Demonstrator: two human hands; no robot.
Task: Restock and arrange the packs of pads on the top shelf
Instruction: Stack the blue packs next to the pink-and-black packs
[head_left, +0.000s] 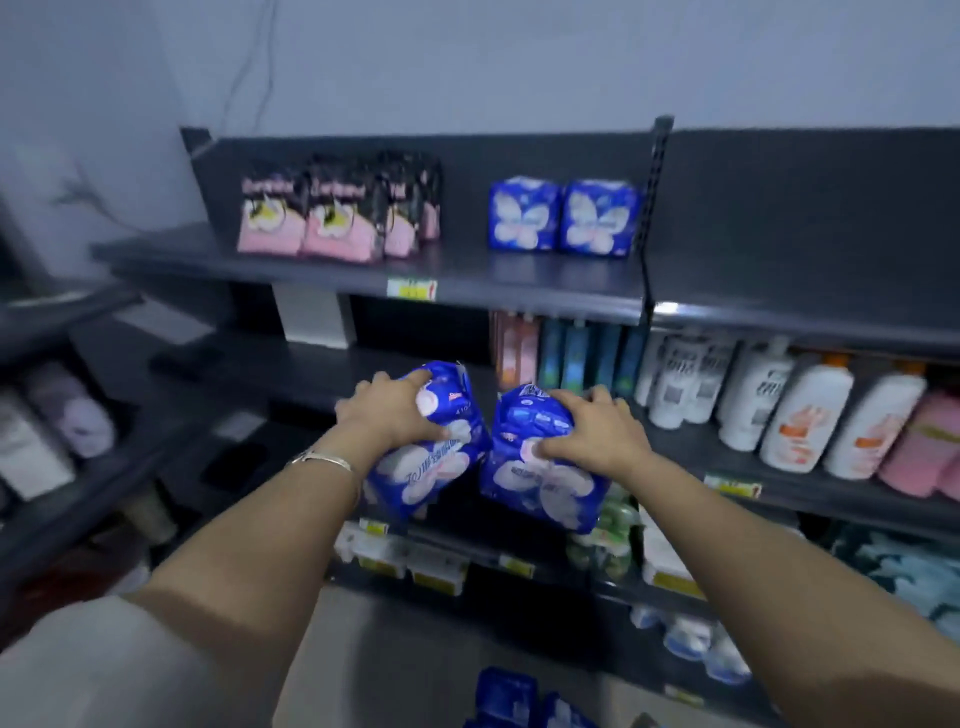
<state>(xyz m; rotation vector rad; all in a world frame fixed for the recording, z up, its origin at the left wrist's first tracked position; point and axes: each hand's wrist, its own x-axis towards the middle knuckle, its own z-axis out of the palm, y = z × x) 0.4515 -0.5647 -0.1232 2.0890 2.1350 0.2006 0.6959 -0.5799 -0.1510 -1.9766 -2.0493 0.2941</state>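
Blue-wrapped left pack (415, 483) is clamped in my left grip (387, 410) and right pack (540, 488) in my right grip (597, 431) at frame centre, so I judge I'm mid-restock, next needing to raise both onto the top shelf (467, 273) beside the shelved blue pair (563, 218).

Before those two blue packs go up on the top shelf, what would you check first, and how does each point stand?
1. Left hand has its fingers curled round the left blue pack: ok.
2. Right hand has its fingers curled round the right blue pack: ok.
3. Bare room on the top shelf between the pink packs and the shelved blue packs: ok.
4. Shelved blue packs stand upright, a row to match: ok.
5. Held packs upright: not ok, both lean.
6. Room behind the shelved blue packs: cannot tell.
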